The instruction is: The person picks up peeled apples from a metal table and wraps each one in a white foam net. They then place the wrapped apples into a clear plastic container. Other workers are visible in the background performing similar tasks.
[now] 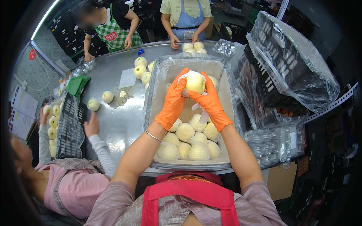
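Note:
Both my hands wear orange gloves and hold one pale yellow, apple-like fruit (195,82) between them, above a paper-lined crate (161,82). My left hand (173,99) grips its left side, and my right hand (212,102) its right side and underside. White foam net shows around the fruit's upper edge. A whitish strip (203,115) hangs below my right hand. Under my wrists, several fruits in foam nets (185,132) fill the near end of the crate. One more fruit (213,82) lies in the crate beyond my right fingers, partly hidden.
Netted fruits (140,71) and a paper sheet (127,78) lie on the metal table (113,127) left of the crate. Co-workers stand left and across. Plastic-lined black crates (271,82) are stacked right, above clear plastic trays (271,144). A fruit-filled crate (70,132) stands far left.

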Demonstrator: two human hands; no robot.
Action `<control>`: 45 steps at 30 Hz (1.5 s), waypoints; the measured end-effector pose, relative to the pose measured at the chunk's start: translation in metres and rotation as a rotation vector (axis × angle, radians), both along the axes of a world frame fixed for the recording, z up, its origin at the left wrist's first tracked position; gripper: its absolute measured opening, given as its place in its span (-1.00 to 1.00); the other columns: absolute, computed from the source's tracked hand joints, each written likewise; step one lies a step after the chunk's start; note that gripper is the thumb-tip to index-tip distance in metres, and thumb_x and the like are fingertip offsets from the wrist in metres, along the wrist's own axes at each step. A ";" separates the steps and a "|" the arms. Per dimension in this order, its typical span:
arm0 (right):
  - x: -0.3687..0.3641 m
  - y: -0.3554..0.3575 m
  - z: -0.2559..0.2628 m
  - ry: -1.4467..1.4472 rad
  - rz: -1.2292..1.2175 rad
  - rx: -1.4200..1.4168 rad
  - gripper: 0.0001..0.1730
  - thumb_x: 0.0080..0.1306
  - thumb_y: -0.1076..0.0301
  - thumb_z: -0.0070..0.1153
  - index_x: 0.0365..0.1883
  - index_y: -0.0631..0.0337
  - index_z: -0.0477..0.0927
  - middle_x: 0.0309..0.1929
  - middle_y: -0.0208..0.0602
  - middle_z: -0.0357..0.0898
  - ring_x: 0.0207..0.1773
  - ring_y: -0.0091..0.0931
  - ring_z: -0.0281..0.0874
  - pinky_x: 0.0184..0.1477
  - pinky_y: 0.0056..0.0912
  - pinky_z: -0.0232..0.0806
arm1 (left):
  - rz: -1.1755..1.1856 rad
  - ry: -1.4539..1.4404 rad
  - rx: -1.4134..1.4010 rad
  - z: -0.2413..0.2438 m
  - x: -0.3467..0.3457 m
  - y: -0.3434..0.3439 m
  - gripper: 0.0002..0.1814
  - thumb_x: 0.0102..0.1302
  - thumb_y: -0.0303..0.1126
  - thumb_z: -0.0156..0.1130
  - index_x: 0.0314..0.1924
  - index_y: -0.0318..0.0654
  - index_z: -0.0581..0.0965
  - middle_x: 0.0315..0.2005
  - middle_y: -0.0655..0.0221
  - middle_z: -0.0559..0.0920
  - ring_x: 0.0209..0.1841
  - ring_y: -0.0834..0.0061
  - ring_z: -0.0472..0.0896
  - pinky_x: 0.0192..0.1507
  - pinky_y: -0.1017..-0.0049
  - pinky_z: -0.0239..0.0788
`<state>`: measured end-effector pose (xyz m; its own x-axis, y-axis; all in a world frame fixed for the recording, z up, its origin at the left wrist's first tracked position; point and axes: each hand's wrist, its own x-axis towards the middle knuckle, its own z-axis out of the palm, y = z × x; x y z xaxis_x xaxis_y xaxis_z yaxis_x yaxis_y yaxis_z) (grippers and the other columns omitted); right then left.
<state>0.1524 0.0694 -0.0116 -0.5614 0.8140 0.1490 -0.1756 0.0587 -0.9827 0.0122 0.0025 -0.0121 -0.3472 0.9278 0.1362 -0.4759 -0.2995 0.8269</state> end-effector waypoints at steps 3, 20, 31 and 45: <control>0.004 0.000 0.006 0.055 0.034 -0.034 0.11 0.24 0.24 0.61 0.64 0.11 0.18 0.46 -0.18 0.40 0.42 -0.37 0.46 0.31 -0.31 0.46 | -0.012 -0.025 0.026 0.001 -0.001 0.001 -0.43 0.66 -0.06 0.13 0.51 -0.15 0.45 0.28 0.45 0.60 0.24 0.60 0.58 0.15 0.54 0.46; 0.016 0.001 0.022 0.232 0.148 -0.294 -0.24 0.41 0.17 0.43 0.49 0.12 0.38 0.23 -0.43 0.57 0.17 -0.59 0.55 0.05 -0.45 0.47 | -0.085 -0.046 0.033 0.003 -0.014 0.001 -0.43 0.62 -0.06 0.17 0.45 -0.22 0.49 0.26 0.37 0.63 0.23 0.48 0.62 0.16 0.44 0.54; 0.022 0.023 -0.004 0.423 0.220 -0.537 -0.26 0.46 -0.43 0.10 0.11 0.12 0.62 -0.21 -0.23 0.67 -0.49 -0.46 0.50 -0.52 -0.42 0.29 | -0.079 -0.041 0.002 0.002 -0.017 0.001 -0.51 0.64 -0.13 0.14 0.36 -0.32 0.51 0.22 0.29 0.66 0.22 0.44 0.67 0.28 0.36 0.58; 0.020 0.020 -0.003 0.439 0.213 -0.554 -0.26 0.49 -0.43 0.06 0.09 0.13 0.62 -0.22 -0.29 0.69 -0.50 -0.49 0.52 -0.58 -0.48 0.26 | -0.065 -0.018 -0.039 0.009 -0.013 -0.004 -0.55 0.63 -0.15 0.19 0.34 -0.26 0.54 0.18 0.35 0.68 0.18 0.51 0.69 0.22 0.44 0.59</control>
<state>0.1723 0.0893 -0.0145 -0.6992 0.7150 -0.0045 -0.5119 -0.5049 -0.6950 -0.0012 -0.0020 -0.0026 -0.2883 0.9529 0.0938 -0.5081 -0.2352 0.8285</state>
